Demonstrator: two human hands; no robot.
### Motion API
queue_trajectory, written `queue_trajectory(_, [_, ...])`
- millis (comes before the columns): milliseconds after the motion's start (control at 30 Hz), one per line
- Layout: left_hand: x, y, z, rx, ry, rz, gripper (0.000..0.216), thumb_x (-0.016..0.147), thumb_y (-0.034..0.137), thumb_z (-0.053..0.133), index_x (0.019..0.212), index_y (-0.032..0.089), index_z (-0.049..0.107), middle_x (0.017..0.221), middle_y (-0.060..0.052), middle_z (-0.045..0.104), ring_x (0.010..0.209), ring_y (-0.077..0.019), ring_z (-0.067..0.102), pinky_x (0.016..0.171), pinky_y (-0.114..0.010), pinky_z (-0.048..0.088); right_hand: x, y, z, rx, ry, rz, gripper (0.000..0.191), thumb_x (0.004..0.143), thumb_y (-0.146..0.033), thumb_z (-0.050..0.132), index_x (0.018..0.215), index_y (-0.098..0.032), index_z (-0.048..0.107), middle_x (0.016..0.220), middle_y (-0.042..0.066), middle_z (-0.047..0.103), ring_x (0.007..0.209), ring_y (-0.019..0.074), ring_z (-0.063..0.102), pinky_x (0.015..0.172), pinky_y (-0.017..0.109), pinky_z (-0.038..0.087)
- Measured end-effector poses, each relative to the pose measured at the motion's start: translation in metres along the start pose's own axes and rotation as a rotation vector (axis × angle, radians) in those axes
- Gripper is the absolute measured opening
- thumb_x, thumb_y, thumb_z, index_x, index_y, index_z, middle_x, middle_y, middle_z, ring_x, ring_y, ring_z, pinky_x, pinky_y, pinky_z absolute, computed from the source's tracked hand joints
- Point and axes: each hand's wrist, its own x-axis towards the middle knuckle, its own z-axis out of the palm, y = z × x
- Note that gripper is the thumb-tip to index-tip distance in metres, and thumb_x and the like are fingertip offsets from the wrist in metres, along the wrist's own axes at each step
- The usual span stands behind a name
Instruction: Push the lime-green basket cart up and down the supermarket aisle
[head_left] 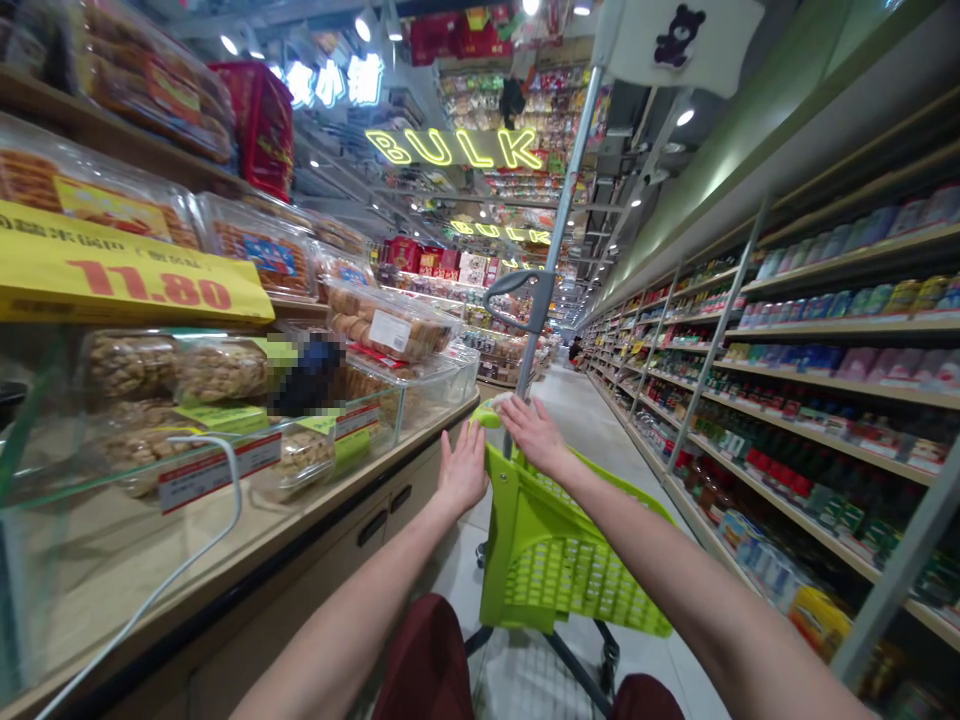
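Note:
A lime-green plastic shopping cart (577,575) stands in front of my knees, its basket wall full of slots. My left hand (463,468) is at its left, fingers closed on the rounded lime-green handle (487,414) at the top. My right hand (536,435) reaches across from the right. Beneath its fingertips a small white wipe (501,400) shows, pressed against the handle; most of it is hidden. Right behind my hands, a grey metal pole (573,185) rises from the cart, with a grey loop grip (517,300) partway up and a white bear flag (694,40) on top.
To the left, a glass-edged counter (330,500) bears packaged snacks (386,325), a yellow price sign (135,270) and a white cable (225,500). Shelves (847,400) of cans and jars line the right. Far down the aisle (559,400) a person (576,350) is low to the floor.

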Motion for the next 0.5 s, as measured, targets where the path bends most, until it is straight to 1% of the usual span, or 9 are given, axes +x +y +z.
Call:
queue_trajectory(67, [-0.001,-0.003,0.001,0.008,-0.011,-0.003,0.069,0.07,0.023,0.042,0.135,0.01,0.024,0.145,-0.011,0.016,0.135,-0.0226,0.005,0.107,-0.054,0.004,-0.008,-0.007,0.013,0.031,-0.029,-0.038,0.045,0.082,-0.01,0.039,0.126,-0.02,0.044,0.137,0.005,0.034,0.131,0.0204,0.024,0.108,0.047,0.012])
queue_trajectory(133, [0.0,-0.005,0.001,0.017,-0.014,-0.006,0.069,0.069,0.024,0.042,0.135,0.009,0.024,0.145,-0.011,0.016,0.135,-0.0227,0.005,0.107,-0.054,0.004,-0.005,-0.007,0.013,0.046,-0.017,-0.036,0.046,0.083,-0.009,0.039,0.126,-0.022,0.044,0.137,0.004,0.035,0.131,0.0194,0.023,0.109,0.047,0.011])
queue_trajectory(300, [0.0,-0.005,-0.001,0.024,-0.003,-0.004,0.07,0.07,0.024,0.042,0.135,0.009,0.023,0.146,-0.01,0.013,0.135,-0.0225,0.004,0.107,-0.055,0.004,0.022,0.017,-0.019,0.01,0.155,0.126,0.044,0.086,-0.01,0.032,0.128,-0.019,0.043,0.141,0.005,0.027,0.133,0.0205,0.016,0.108,0.05,0.006])
queue_trajectory(367, [-0.002,-0.002,-0.001,0.024,-0.004,0.001,0.07,0.071,0.024,0.042,0.136,0.009,0.022,0.146,-0.01,0.013,0.135,-0.0226,0.004,0.107,-0.055,0.004,0.023,0.021,-0.022,0.004,0.181,0.147,0.043,0.087,-0.011,0.032,0.127,-0.019,0.043,0.141,0.005,0.027,0.133,0.021,0.016,0.108,0.05,0.005])
queue_trajectory(433, [-0.006,0.0,0.0,0.024,-0.01,0.009,0.069,0.071,0.024,0.042,0.136,0.009,0.022,0.146,-0.01,0.013,0.135,-0.0232,0.004,0.107,-0.055,0.004,0.012,0.015,-0.011,-0.003,0.151,0.105,0.043,0.086,-0.011,0.034,0.127,-0.019,0.043,0.14,0.006,0.028,0.133,0.0211,0.018,0.108,0.049,0.008])
queue_trajectory(500, [-0.01,0.001,0.003,0.024,-0.025,0.012,0.069,0.071,0.025,0.043,0.136,0.009,0.022,0.146,-0.011,0.015,0.135,-0.0236,0.005,0.107,-0.055,0.005,-0.007,0.003,0.011,-0.019,0.098,0.034,0.043,0.085,-0.011,0.035,0.127,-0.019,0.043,0.139,0.006,0.03,0.132,0.0214,0.021,0.107,0.05,0.012])
